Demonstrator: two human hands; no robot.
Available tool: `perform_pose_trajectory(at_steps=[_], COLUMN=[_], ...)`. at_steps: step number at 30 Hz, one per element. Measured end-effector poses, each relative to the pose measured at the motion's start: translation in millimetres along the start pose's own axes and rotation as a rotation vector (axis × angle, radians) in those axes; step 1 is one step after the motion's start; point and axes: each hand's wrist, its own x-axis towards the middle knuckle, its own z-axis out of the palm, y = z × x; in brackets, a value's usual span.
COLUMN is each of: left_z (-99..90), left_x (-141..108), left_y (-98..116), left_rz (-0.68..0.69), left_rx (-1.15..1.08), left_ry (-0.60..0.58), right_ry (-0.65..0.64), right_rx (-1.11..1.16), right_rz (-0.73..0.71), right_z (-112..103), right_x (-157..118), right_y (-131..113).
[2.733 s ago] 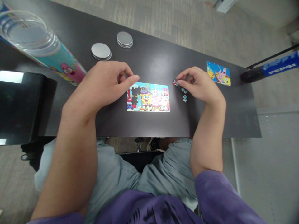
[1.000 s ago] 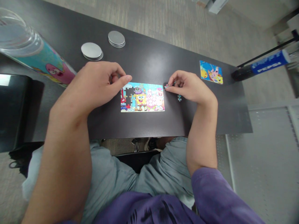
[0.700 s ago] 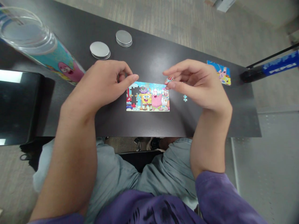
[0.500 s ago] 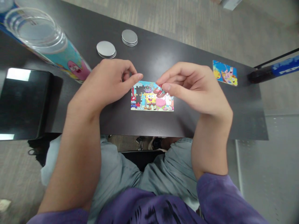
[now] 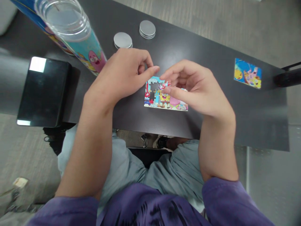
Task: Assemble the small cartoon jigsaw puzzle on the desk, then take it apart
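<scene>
A small cartoon jigsaw puzzle (image 5: 154, 105) lies on the dark table between my hands, mostly assembled, with a dark gap in its left part. My right hand (image 5: 194, 84) is above the puzzle's right side, its thumb and fingers pinched around a small puzzle piece (image 5: 166, 85) with red and white on it. This piece hangs over the upper middle of the puzzle. My left hand (image 5: 128, 73) hovers at the puzzle's upper left corner, thumb and index finger drawn together. Whether anything sits between those fingertips is hidden.
Two stacks of silver discs, a left stack (image 5: 123, 40) and a right stack (image 5: 147, 29), lie beyond my left hand. A clear-topped cartoon canister (image 5: 82, 47) and a black box (image 5: 44, 92) stand left. A cartoon picture card (image 5: 247, 73) lies at right, near a dark cylinder (image 5: 285, 78).
The view has shifted, so the table things appear farther right. My right hand has moved the puzzle piece left over the puzzle, toward the gap. My left hand keeps its pose.
</scene>
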Motion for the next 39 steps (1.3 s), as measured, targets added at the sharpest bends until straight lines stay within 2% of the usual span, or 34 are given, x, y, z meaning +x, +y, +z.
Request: perform_pose_trajectory(at_steps=[5,8,12,17,23,27,33,39], left_z=[-1.5,-1.1,-0.3,-0.9,9.0,10.9,8.9,7.7], left_x=[0,1,2,2,3,2,2,1], left_y=[4,4,5,7,-2,-6,-6,-4], left_rz=[0.031,0.041,0.054,0.04,0.131,0.159,0.17,0.155], left_rx=[0.017,0.018,-0.004,0.055,0.054,0.007,0.017,0.053], left_ry=[-0.026,-0.026,-0.002,-0.028,0.08,0.093,0.077,0.061], right_ry=[-0.028,-0.039,-0.065,-0.065,-0.046,-0.056,-0.043,-0.05], right_rx=[-0.097,-0.154,-0.17,-0.17,-0.112,-0.01,-0.021,0.06], right_rz=[0.119,0.138,0.104,0.068,0.052,0.014,0.107,-0.025], right_z=[4,8,13,15,18,19,19,21], right_x=[4,7,10,11,14,13,10,11], right_y=[6,9,15,20,29,27,21,29])
